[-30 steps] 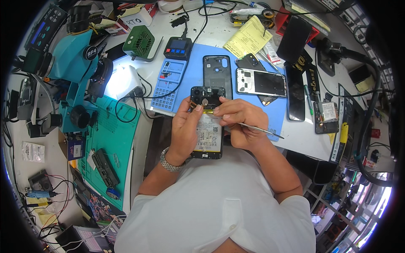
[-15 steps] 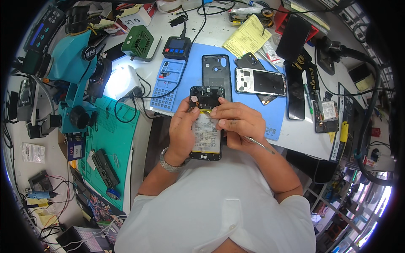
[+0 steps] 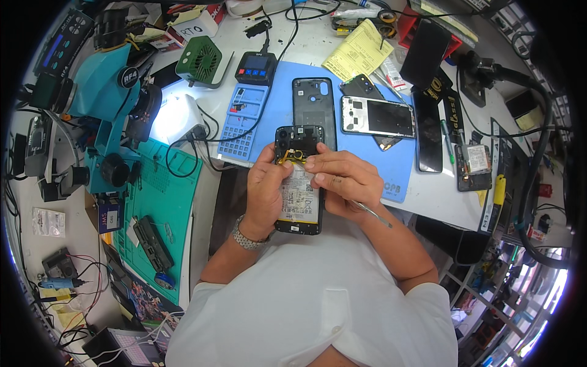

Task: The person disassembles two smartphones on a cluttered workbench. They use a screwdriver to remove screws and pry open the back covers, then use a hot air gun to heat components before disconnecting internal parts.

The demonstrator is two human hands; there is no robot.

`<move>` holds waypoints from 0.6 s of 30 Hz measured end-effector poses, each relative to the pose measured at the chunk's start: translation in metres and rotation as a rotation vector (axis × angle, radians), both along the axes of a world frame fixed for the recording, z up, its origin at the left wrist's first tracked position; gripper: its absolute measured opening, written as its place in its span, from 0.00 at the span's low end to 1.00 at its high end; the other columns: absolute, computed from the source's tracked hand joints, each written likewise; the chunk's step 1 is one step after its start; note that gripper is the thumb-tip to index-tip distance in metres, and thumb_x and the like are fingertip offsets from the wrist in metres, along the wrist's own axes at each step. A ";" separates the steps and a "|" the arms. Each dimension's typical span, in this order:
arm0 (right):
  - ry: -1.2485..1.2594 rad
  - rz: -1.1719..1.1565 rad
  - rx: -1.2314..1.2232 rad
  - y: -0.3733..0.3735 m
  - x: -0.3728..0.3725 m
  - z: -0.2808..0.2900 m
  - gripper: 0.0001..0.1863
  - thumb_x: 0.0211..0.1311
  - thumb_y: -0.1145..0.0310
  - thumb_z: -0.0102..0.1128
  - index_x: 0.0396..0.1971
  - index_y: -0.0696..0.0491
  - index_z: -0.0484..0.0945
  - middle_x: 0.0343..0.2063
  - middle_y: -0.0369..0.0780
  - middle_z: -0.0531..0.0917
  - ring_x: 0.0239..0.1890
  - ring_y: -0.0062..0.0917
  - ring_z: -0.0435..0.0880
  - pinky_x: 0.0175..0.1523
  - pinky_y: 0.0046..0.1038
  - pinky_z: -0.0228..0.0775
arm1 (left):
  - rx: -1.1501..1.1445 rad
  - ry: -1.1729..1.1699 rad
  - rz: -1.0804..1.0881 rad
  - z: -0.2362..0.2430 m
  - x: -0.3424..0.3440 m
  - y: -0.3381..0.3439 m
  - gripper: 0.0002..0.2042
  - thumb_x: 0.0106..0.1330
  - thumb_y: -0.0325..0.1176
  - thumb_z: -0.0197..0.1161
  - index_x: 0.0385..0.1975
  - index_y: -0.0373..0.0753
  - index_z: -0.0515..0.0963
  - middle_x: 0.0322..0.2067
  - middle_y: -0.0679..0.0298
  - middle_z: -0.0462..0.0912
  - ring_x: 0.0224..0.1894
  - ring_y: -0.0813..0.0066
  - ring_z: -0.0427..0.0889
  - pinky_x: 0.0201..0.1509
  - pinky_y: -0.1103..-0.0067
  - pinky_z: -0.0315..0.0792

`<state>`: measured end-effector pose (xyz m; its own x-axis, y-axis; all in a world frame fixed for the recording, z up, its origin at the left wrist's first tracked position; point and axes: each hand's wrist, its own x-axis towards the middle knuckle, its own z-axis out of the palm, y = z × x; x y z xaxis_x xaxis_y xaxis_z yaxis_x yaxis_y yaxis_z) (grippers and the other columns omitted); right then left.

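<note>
An opened phone, its back off, is upright in my left hand, which grips its left edge with the thumb over the inside. A white-labelled battery fills its lower half. Above the battery, a gold ribbon cable with a small round part lies across the dark upper section. My right hand is closed around a slim metal tool whose flat end sticks out past the palm. Its fingertips touch the phone's right side, just above the battery; the tool's other end is hidden there.
A dark back cover lies on the blue mat just beyond the phone. To the right are a white-framed phone part, a dark phone and another opened phone. A blue parts tray, a green fan and a teal microscope stand left.
The ribbon cable's round part, pale and at the phone's upper left before, now lies nearer the middle with its gold side showing. My left thumb has shifted slightly inward; the metal tool has tilted down a little.
</note>
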<state>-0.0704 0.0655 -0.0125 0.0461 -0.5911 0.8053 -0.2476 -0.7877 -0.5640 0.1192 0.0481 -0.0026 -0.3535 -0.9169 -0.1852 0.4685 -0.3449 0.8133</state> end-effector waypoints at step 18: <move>0.331 -0.160 0.417 0.006 -0.008 0.064 0.11 0.54 0.84 0.72 0.38 0.59 0.84 0.61 0.51 0.79 0.45 0.39 0.80 0.43 0.37 0.79 | -0.182 -0.256 -0.001 0.002 -0.001 -0.002 0.16 0.79 0.25 0.54 0.64 0.31 0.70 0.47 0.60 0.86 0.45 0.83 0.85 0.51 0.81 0.80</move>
<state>-0.0784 0.0713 0.0519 0.1404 -0.8771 0.4594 -0.5625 -0.4525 -0.6920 0.1178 0.0460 -0.0009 -0.3172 -0.9429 -0.1012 0.2398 -0.1830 0.9534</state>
